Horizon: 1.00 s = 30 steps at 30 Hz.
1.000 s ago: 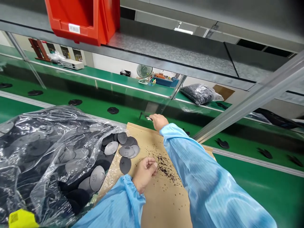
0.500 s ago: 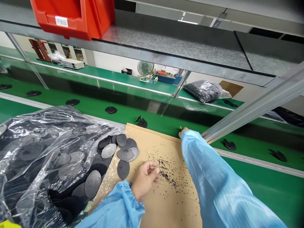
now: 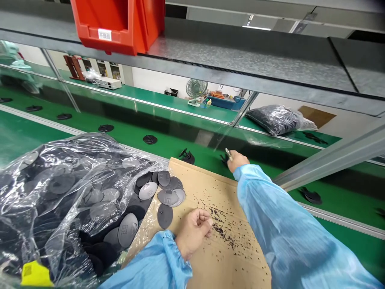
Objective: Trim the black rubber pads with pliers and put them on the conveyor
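My left hand rests over the brown cardboard sheet, its fingers curled in toward the thumb, with nothing visible in them. Tiny black bits are scattered beside it. My right hand reaches over the green belt, closed around a small silver-tipped hand tool whose kind I cannot make out. A dark plastic piece is just left of that hand; whether they touch is unclear. Several oval black pieces lie at the cardboard's left edge, by an open clear plastic bag full of similar pieces.
More black pieces sit spaced along the green belt. A slanted metal post stands right of my right arm. Overhead runs a grey shelf carrying a red bin. A yellow tag lies at lower left.
The view has shifted left, so most things appear farther right. My right hand has come up and left over the belt, bringing the silver-tipped tool into clearer view. My left hand stays curled over the cardboard.
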Motion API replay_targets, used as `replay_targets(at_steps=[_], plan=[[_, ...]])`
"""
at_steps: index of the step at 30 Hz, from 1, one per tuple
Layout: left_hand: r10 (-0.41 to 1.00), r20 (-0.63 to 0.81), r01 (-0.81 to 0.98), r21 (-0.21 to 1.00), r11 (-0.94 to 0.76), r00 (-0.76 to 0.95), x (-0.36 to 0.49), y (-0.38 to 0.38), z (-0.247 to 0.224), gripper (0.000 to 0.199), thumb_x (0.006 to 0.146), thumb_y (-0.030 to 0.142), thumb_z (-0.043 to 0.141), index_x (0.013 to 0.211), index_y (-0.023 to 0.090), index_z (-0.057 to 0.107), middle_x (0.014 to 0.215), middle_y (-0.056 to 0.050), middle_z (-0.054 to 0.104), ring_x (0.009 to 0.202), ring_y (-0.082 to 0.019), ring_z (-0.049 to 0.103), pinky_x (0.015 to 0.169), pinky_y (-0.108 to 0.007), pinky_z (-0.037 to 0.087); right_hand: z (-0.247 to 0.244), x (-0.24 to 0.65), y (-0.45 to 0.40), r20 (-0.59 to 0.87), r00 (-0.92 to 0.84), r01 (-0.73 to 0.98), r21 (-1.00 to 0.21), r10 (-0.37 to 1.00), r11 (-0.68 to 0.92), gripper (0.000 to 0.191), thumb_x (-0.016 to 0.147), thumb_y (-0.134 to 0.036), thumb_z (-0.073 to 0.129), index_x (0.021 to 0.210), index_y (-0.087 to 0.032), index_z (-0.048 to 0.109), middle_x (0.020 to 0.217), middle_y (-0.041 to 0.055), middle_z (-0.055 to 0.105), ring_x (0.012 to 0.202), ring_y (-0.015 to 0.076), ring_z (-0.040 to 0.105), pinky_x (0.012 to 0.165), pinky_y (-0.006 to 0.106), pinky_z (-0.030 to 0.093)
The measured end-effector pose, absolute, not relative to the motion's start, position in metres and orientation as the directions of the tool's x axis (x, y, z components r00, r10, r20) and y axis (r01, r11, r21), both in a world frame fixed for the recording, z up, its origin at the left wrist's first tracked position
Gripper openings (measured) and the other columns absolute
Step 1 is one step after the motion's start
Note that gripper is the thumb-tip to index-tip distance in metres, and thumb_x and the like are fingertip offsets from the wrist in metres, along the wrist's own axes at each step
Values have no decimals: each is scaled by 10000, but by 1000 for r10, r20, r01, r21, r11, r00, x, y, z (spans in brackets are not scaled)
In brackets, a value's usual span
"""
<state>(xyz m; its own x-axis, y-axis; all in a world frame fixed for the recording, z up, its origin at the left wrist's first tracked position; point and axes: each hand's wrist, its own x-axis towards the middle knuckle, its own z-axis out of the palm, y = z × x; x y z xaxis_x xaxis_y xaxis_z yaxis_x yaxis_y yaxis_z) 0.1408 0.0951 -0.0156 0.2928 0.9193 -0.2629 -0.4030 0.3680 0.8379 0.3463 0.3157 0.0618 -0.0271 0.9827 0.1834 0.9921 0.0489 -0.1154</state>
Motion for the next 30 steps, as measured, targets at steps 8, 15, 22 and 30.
replay_targets(at_steps=[8,15,22,30], plan=[[920,-272,-384,847,368,282,140,96,-16,353,701,354,673,923,118,532,786,-17,544,625,-103,516,593,-262,427,58,210,322,292,-392,885,-140,872,444,313,788,-114,517,1068,-205,623,973,61,665,877,200,599,763,259,426],[920,-253,-392,847,360,299,138,100,-17,323,709,353,684,886,116,552,703,-4,539,574,-96,501,563,-248,407,58,183,314,443,-301,861,-254,845,440,350,803,-111,456,1125,-166,581,1040,100,651,959,221,600,829,315,451],[926,-273,-529,762,374,262,135,98,-12,450,726,547,657,843,125,556,739,-37,574,583,-109,535,521,-227,406,71,230,225,370,75,462,-836,926,297,295,692,-276,632,971,-182,605,818,40,673,759,196,624,731,336,493],[644,-311,-553,335,763,699,107,103,-7,690,872,661,287,1022,59,590,830,-174,661,573,-171,615,445,-232,432,36,271,89,99,131,-66,-992,986,108,419,627,-300,779,987,-195,592,818,16,633,701,144,581,665,289,474]])
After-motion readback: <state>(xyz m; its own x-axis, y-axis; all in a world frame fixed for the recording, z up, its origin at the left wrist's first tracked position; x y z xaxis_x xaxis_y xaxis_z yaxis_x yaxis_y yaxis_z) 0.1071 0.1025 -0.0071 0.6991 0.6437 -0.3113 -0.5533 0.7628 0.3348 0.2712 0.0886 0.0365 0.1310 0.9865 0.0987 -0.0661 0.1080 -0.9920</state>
